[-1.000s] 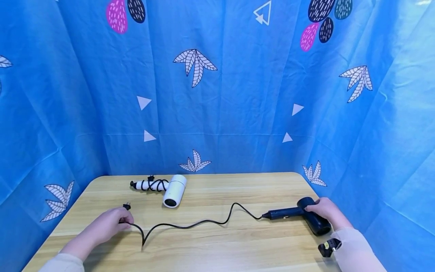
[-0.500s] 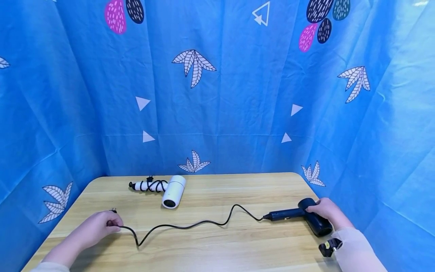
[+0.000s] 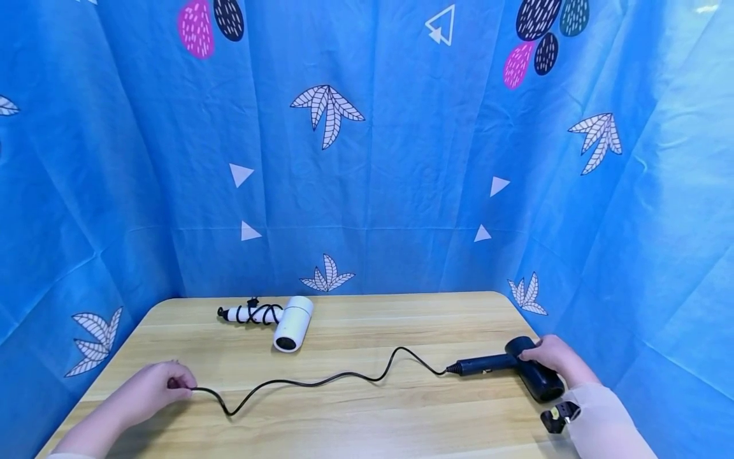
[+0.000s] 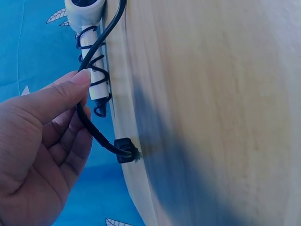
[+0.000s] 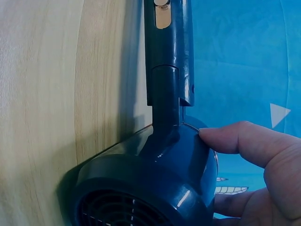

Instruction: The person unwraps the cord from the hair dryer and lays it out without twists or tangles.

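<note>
My left hand pinches the black power cord between thumb and fingers, a short way from its plug; the plug is hidden in the head view. From there the cord runs in waves across the table to the handle of a dark hair dryer at the right. My right hand grips the dryer's barrel, thumb on the near side and fingers behind it. In the right wrist view the rear grille and the handle's gold switch show.
A white hair dryer, its black cord wound round the handle, lies at the back left of the wooden table. Blue patterned curtains stand behind and along both sides. A small black device sits at the right sleeve.
My left hand has moved left and slightly toward me, drawing the cord along; the plug has gone out of sight in the head view. My right hand stays on the dryer almost unmoved.
</note>
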### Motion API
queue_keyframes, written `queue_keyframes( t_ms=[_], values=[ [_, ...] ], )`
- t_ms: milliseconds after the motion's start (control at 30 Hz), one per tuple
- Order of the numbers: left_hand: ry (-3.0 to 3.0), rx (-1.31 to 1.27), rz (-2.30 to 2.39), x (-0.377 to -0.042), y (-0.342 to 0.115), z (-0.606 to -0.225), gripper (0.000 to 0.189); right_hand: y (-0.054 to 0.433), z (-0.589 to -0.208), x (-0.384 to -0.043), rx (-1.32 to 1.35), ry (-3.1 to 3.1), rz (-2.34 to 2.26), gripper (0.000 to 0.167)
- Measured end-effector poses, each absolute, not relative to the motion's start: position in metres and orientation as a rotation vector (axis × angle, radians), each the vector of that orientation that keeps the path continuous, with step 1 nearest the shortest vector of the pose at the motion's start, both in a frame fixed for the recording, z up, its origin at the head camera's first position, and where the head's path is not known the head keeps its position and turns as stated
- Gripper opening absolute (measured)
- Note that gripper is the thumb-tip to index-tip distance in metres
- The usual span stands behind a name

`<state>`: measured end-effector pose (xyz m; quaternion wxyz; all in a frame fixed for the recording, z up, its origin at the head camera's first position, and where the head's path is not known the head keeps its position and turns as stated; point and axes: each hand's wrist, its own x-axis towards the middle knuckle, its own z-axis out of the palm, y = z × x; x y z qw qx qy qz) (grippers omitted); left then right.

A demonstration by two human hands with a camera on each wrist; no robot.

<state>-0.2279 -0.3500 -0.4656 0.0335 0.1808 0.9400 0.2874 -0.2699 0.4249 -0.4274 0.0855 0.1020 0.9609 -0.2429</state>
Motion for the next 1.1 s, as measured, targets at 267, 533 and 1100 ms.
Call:
queue_keyframes(
  t_ms=[267, 533, 1100],
  values=[
    [2.892, 0.564, 0.869, -0.226, -0.357, -0.468, 0.006, 0.425, -0.430, -0.267, 0.299, 2.858, -0.728, 0.057],
    [2.876, 0.490, 0.860, -0.227, -0.357, -0.468, 0.005, 0.425, -0.429, -0.267, 0.300, 2.856, -0.725, 0.059],
    [2.887, 0.362, 0.853, -0.228, -0.344, -0.469, 0.005, 0.422, -0.426, -0.268, 0.260, 2.882, -0.732, 0.066]
  ],
)
